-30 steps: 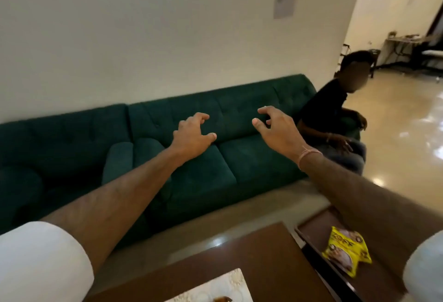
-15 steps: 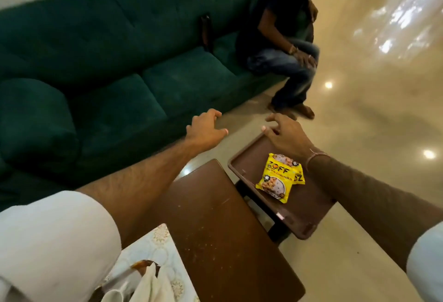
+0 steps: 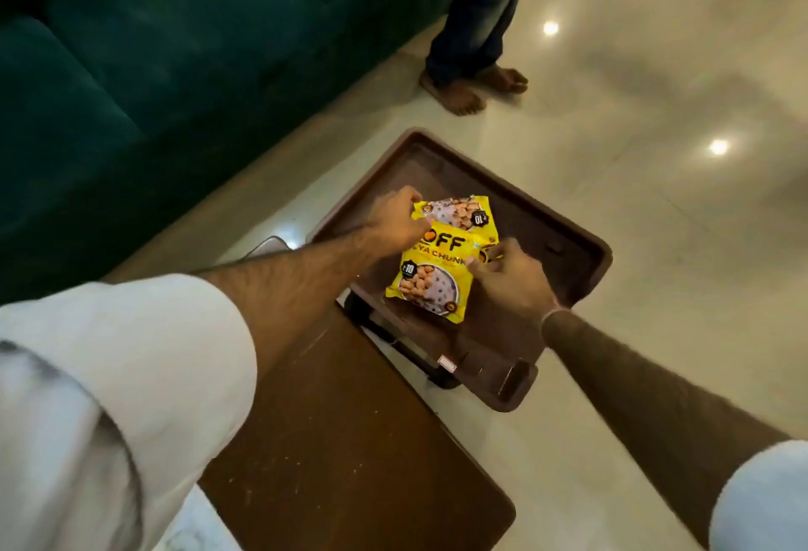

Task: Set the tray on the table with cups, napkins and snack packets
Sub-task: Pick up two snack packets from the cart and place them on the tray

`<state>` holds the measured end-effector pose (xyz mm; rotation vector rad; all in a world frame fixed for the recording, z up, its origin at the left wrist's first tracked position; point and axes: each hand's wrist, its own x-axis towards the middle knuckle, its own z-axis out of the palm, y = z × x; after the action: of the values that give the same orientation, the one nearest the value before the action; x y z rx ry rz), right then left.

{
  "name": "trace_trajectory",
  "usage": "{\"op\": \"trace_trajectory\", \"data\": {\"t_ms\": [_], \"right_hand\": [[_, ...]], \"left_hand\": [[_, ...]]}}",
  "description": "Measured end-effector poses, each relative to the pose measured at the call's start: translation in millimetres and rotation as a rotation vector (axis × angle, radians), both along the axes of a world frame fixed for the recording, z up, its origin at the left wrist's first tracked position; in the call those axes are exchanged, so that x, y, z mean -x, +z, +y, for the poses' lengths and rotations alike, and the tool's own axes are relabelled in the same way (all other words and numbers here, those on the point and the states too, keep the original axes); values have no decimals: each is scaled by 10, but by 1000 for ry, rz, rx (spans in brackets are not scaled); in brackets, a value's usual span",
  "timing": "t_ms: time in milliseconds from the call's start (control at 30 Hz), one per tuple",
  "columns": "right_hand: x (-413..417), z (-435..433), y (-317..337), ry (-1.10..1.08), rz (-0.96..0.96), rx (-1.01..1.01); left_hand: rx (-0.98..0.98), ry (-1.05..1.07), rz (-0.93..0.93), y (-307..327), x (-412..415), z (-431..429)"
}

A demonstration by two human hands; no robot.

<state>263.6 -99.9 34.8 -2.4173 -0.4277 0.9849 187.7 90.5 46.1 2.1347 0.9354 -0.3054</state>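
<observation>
Yellow snack packets (image 3: 441,259) lie stacked on a dark brown tray-like stool top (image 3: 564,240) beside the table. My left hand (image 3: 395,218) pinches the upper left edge of the packets. My right hand (image 3: 507,275) grips their right edge. A brown wooden table (image 3: 350,432) sits nearer to me, below the arms. No cups or napkins show in this view.
A dark green sofa (image 3: 153,69) fills the upper left. A seated person's legs and bare feet (image 3: 472,87) are at the top, close to the stool. Glossy pale floor (image 3: 656,157) spreads to the right. A patterned white cloth edge (image 3: 196,528) lies at the table's near end.
The view has tilted down from the sofa to the stool. Both hands dropped from mid-air onto the yellow packets and took hold of their edges.
</observation>
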Motion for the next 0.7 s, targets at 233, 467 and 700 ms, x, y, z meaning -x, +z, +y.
{"op": "trace_trajectory", "data": {"t_ms": [233,467,700], "right_hand": [[408,69,-410,-299,60,-91],[483,144,-584,-503,226,-195],[345,-101,-532,-601,523,-478]], "left_hand": [[-113,-167,70,-465,-691,39],[85,-163,184,-547,-764,84],[382,136,-34,-602,-425,242]]}}
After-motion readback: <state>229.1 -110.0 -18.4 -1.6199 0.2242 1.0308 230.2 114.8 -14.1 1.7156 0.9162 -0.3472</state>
